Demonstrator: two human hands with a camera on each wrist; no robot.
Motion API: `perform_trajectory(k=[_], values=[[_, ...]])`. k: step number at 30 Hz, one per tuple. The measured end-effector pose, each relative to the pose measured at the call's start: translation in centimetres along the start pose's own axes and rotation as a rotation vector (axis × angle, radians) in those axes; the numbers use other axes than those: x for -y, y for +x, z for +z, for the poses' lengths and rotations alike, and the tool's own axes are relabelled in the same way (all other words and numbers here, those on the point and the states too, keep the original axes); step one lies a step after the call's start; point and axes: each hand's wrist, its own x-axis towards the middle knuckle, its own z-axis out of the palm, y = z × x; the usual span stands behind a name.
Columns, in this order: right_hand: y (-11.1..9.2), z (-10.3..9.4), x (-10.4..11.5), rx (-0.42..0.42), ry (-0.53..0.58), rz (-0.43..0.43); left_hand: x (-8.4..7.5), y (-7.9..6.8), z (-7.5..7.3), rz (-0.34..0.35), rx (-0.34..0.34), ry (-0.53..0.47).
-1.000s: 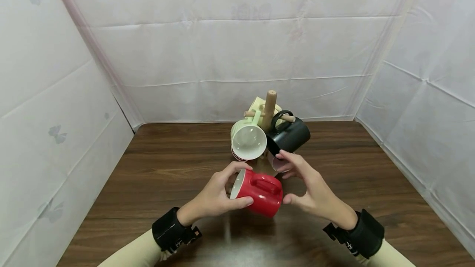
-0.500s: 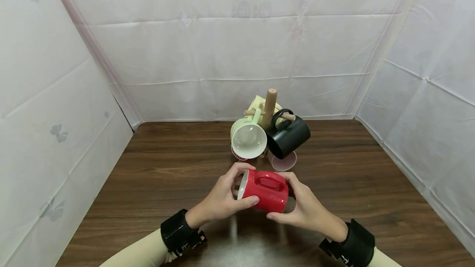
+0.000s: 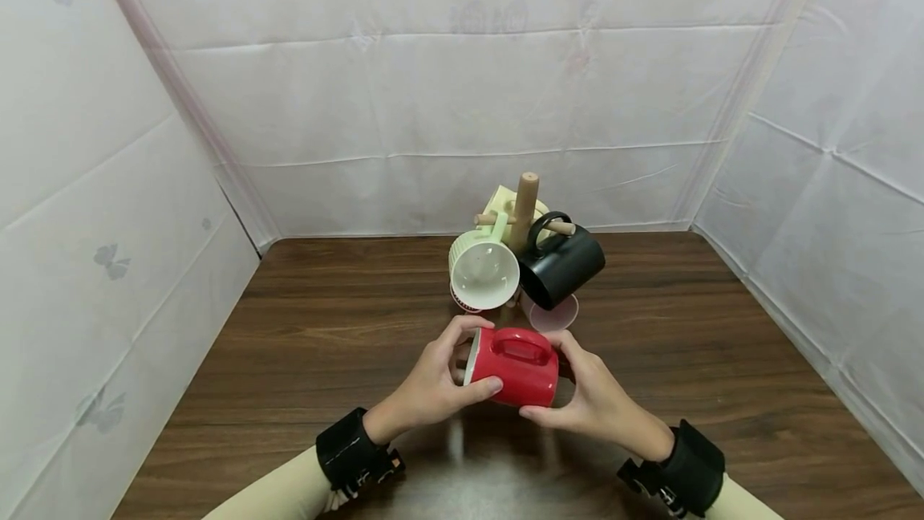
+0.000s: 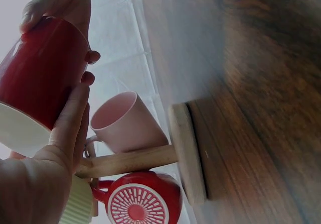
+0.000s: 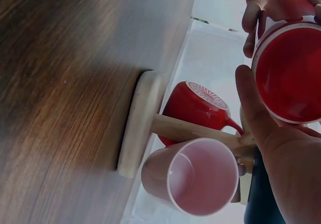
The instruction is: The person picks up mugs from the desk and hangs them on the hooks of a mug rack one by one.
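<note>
Both hands hold a red mug (image 3: 516,375) on its side above the table, its handle facing up and its white mouth to the left. My left hand (image 3: 429,383) grips the mouth end, thumb along the near side. At the base end, my right hand (image 3: 599,404) pinches the mug between thumb and fingers. Just beyond stands a wooden mug rack (image 3: 525,211). On it hang a pale green mug (image 3: 485,271), a black mug (image 3: 561,270), a yellow mug (image 3: 500,201), a pink mug (image 5: 200,176) and a second red mug (image 4: 145,199) with a patterned base.
A dark wood-grain table (image 3: 325,343) carries the rack near its back edge. White sheeting (image 3: 462,103) walls in the back and both sides. The rack's round wooden base (image 4: 186,153) rests on the table.
My right hand has come in from beside the black mug and taken hold of the red mug's base end. The mug has shifted slightly right, with my left hand still gripping it.
</note>
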Motion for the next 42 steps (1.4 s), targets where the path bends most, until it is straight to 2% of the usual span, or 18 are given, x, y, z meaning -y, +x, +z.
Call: perform_trajectory(k=[8, 13, 23, 34, 36, 39, 42], values=[[0.1, 0.2, -0.4, -0.019, -0.037, 0.04, 1.0, -0.1, -0.3, -0.095, -0.017, 0.02], [0.0, 0.2, -1.0, -0.021, -0.023, 0.071, 2.0, 0.2, -0.6, -0.139, -0.008, 0.034], [-0.2, 0.3, -2.1, -0.035, -0.015, 0.162, 3.0, 0.8, -0.8, -0.18, 0.006, 0.042], [0.0, 0.4, -2.6, -0.053, 0.0, 0.174, 3.4, 1.3, -1.1, -0.212, -0.002, 0.073], [-0.4, 0.6, -3.7, -0.059, 0.011, 0.18, 3.5, 1.4, -1.2, -0.216, -0.005, 0.081], [-1.0, 0.9, -5.3, -0.063, 0.013, 0.177, 4.7, 1.4, -1.3, -0.22, -0.014, 0.081], [-0.8, 0.9, -5.1, -0.06, 0.019, 0.169, 6.2, 1.3, -1.4, -0.235, -0.027, 0.09]])
